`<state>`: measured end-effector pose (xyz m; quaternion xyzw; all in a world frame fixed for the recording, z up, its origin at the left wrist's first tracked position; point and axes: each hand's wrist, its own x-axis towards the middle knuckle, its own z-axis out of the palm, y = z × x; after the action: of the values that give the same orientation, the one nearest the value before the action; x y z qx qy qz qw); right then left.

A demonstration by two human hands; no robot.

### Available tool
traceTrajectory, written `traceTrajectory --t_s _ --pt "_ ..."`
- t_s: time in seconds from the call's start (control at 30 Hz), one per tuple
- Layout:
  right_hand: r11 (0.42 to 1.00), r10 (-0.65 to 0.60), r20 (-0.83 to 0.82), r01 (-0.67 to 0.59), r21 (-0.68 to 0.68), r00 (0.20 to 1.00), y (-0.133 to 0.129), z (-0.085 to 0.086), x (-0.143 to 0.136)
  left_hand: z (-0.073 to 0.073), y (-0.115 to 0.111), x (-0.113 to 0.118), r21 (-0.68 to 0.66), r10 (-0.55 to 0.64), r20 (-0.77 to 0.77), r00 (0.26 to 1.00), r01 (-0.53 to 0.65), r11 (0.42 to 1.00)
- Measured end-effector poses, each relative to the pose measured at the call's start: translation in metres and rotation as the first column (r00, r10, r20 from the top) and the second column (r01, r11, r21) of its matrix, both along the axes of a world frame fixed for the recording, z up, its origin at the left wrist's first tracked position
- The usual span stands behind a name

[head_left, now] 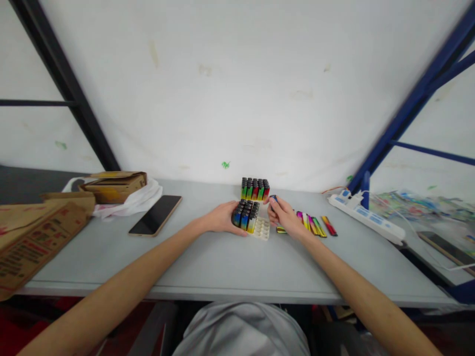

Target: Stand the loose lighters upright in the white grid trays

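My left hand point(222, 218) is wrapped round the left side of a pale plastic tray point(262, 230) part-filled with lighters. Several upright lighters point(245, 217) with black tops and blue-to-yellow bodies stand in its left part; round empty sockets show at its right. Just right of the tray, my right hand point(282, 215) is closed on a lighter point(273, 199) with a dark blue end showing; the fingers hide the rest of it. Behind the tray stands a block of lighters point(255, 189) in green, red and yellow. Several loose, colourful lighters point(313, 224) lie beyond my right hand.
A phone point(156, 215) lies to the left, near a white plastic bag point(139, 199) and an opened cardboard box point(118, 188). A larger carton point(37, 232) occupies the left edge. On the right are a white power strip point(367, 218) with cables and another phone point(447, 247).
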<state>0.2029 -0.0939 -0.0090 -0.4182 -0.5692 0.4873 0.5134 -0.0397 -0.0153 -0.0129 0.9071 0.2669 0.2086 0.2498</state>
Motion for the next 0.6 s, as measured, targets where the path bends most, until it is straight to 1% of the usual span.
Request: traceTrajectory --t_s 0.07,0.1,0.2,0.43,0.6 --pt "0.996 -0.025 -0.009 0.024 -0.084 1.000 -0.003 0.000 -0.005 0.001 0.000 0.000 -0.004 -0.022 0.006 1.000 0.022 1.000" --pt "0.993 -0.051 -0.002 0.051 -0.105 0.999 -0.003 -0.001 -0.007 0.002 0.000 0.000 -0.009 -0.037 0.013 0.999 0.037 0.999" --pt "0.989 -0.120 0.024 0.122 -0.087 0.992 -0.004 -0.001 -0.013 0.004 -0.002 0.000 -0.032 -0.049 0.021 0.999 0.050 0.998" --pt "0.976 -0.185 0.026 0.187 -0.111 0.982 -0.005 -0.002 -0.014 0.006 -0.003 0.001 -0.071 -0.059 0.030 0.998 0.061 0.996" --pt "0.954 -0.234 -0.054 0.219 -0.204 0.971 -0.004 -0.002 -0.012 0.009 -0.004 0.001 -0.049 -0.056 0.009 0.998 0.057 0.997"
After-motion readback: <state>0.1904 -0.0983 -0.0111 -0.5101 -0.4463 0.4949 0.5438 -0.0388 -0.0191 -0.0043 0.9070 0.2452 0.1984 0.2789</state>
